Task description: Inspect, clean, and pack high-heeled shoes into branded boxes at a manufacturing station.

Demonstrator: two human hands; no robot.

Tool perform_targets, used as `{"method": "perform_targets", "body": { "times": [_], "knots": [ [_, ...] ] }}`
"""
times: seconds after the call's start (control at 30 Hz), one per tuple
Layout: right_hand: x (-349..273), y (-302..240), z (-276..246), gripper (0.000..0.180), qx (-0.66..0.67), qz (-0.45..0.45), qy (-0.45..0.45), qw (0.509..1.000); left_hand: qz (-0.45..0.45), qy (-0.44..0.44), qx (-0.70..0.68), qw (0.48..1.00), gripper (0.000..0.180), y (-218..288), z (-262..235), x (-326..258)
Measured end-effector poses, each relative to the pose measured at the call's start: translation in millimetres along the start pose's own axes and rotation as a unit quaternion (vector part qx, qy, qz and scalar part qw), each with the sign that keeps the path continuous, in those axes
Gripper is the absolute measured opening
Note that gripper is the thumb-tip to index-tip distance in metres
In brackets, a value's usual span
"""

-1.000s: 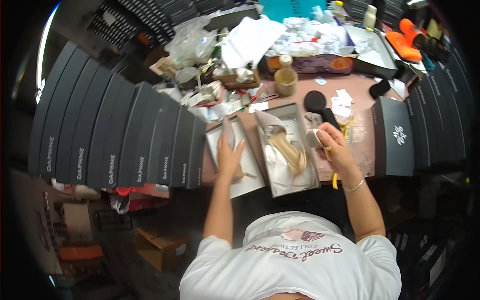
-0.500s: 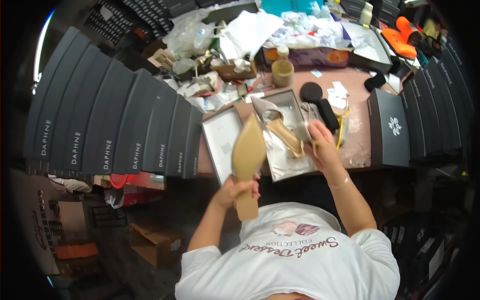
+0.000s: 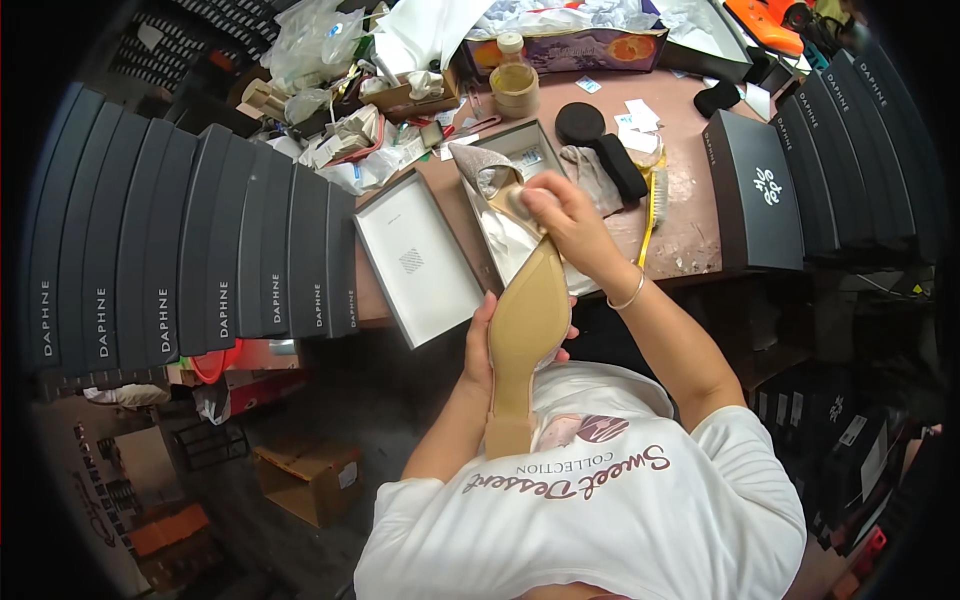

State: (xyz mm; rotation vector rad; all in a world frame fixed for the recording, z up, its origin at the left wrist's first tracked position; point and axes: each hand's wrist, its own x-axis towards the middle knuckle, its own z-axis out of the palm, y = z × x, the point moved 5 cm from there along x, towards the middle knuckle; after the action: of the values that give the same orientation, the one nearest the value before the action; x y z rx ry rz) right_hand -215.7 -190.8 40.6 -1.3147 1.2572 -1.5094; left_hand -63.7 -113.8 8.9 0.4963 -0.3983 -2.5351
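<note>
My left hand [image 3: 481,345] is wrapped round a pointed pump [image 3: 525,315], whose tan sole and block heel face up. The toe points away from me, toward the open shoe box [image 3: 545,143]. Just above that toe, my right hand [image 3: 575,222] is closed, fingers pinched on a small pale thing I cannot make out. The matching glittery shoe [image 3: 488,165] lies in the box on white paper, partly hidden by my right hand. Left of the box, the white-lined lid [image 3: 415,265] lies with its inside up.
Stacked dark shoe boxes line the left [image 3: 205,245] and right [image 3: 765,195]. Beyond the open box are a round black tin [image 3: 580,123], a grey cloth [image 3: 597,180], a yellow-handled brush [image 3: 655,200] and a jar [image 3: 514,90]. Plastic bags and clutter fill the back left.
My left hand has moved the pump right, in front of the box. My right hand has moved left from the box's right side to the pump's toe.
</note>
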Motion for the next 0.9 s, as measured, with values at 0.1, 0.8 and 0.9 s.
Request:
{"method": "perform_targets", "body": {
  "times": [0.1, 0.8, 0.9],
  "knots": [
    [-33, -30, -25, 0.015, -0.086, -0.015, 0.096, 0.991, 0.058, 0.022, 0.003, 0.998, 0.077, 6, -11, -5],
    [-91, -52, 54, 0.013, -0.359, -0.180, -0.240, 0.884, 0.083, 0.158, 0.011, 0.984, 0.063, 2, -16, -18],
    [-54, -34, 43, 0.012, -0.429, -0.084, -0.192, 0.879, 0.062, 0.037, 0.030, 0.997, 0.065, -9, -31, -26]
  ]
}}
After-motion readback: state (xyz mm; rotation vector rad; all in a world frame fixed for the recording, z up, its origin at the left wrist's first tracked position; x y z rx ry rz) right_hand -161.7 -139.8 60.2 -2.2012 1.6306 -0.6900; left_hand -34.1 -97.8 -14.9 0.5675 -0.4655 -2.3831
